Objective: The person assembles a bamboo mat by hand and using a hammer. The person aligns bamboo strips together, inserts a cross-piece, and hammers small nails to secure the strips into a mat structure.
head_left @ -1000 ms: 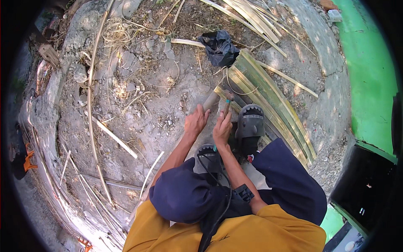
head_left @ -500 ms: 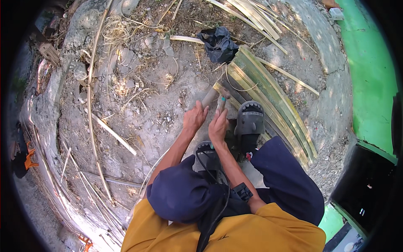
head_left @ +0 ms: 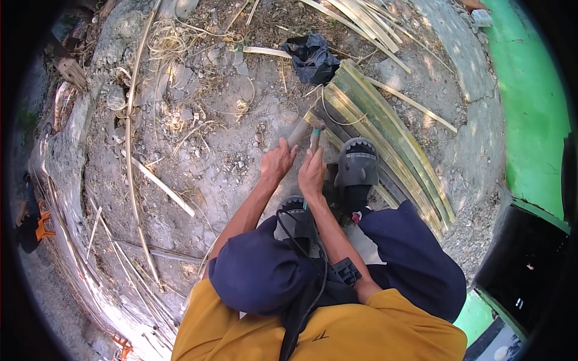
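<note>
My left hand (head_left: 278, 161) is closed round a grey-brown length of bamboo (head_left: 297, 133), whose paler end points up and to the right. Close beside it on the right, my right hand (head_left: 312, 171) grips the handle of what looks like a hammer (head_left: 315, 138). Its handle has a teal band, and its dark head lies against or just over the bamboo's far end; contact is hard to make out. Long split bamboo slats (head_left: 391, 138), green and yellowish, lie on the ground just right of my hands. A thin bent strip (head_left: 328, 111) curls over their far end.
A black plastic bag (head_left: 312, 59) sits beyond the slats. Pale strips (head_left: 370, 27) lie at the back, and a long thin pole (head_left: 129, 132) runs along the left. My grey sandal (head_left: 358, 163) rests beside the slats. A green wall (head_left: 533, 108) bounds the right side.
The hammer and my right hand have shifted slightly left, and the hammer's head sits a little farther away. My left hand keeps its hold on the bamboo, moving only slightly.
</note>
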Demonstrator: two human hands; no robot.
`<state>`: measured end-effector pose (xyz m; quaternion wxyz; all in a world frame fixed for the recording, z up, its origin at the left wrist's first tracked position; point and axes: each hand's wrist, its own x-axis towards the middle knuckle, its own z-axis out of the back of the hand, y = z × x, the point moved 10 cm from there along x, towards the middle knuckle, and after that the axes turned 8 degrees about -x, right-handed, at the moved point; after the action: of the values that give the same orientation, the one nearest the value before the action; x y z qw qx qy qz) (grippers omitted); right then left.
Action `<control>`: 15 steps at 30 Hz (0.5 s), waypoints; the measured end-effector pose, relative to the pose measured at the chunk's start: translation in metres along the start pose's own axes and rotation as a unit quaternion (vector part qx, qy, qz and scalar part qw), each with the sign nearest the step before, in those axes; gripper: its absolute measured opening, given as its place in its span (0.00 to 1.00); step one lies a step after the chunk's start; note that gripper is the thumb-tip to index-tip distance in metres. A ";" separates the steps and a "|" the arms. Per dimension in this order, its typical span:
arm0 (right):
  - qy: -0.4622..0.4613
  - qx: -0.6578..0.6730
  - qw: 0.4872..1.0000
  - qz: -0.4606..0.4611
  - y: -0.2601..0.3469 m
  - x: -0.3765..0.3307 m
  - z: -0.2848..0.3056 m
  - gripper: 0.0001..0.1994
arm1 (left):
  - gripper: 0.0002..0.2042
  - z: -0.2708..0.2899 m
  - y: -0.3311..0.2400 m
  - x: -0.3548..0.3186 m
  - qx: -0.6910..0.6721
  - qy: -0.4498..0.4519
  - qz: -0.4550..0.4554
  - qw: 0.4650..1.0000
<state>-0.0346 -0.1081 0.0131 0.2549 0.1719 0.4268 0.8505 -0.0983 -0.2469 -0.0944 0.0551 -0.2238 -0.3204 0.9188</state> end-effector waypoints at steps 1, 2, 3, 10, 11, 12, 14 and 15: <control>0.081 -0.047 0.996 0.003 -0.004 0.001 -0.015 0.13 | 0.24 0.001 -0.001 0.000 0.000 -0.001 -0.002 1.000; 0.161 -0.094 0.983 0.006 -0.009 -0.001 -0.031 0.14 | 0.24 0.001 0.000 -0.002 0.000 -0.001 0.005 1.000; 0.159 -0.094 0.983 0.008 -0.011 -0.003 -0.032 0.14 | 0.24 0.002 0.001 -0.002 0.000 0.000 0.011 1.000; 0.136 -0.094 0.986 0.020 -0.002 0.008 -0.030 0.16 | 0.24 0.002 0.002 0.001 0.004 -0.008 0.003 1.000; 0.071 -0.035 0.997 0.022 0.012 0.006 -0.013 0.14 | 0.24 0.003 0.005 -0.001 0.006 -0.014 -0.001 1.000; -0.001 0.022 0.999 0.024 0.019 0.006 0.007 0.13 | 0.24 0.004 0.001 -0.001 0.007 -0.019 -0.013 1.000; 0.086 -0.072 0.994 -0.002 0.007 0.010 -0.012 0.12 | 0.24 0.004 0.000 -0.001 0.005 -0.018 -0.011 1.000; 0.168 -0.162 0.972 -0.028 -0.007 0.008 -0.028 0.12 | 0.24 0.004 -0.001 0.000 0.004 -0.017 -0.012 1.000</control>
<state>-0.0536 -0.1176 -0.0077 0.2273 -0.0291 0.3251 0.9175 -0.1005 -0.2481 -0.0907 0.0618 -0.2036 -0.3200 0.9232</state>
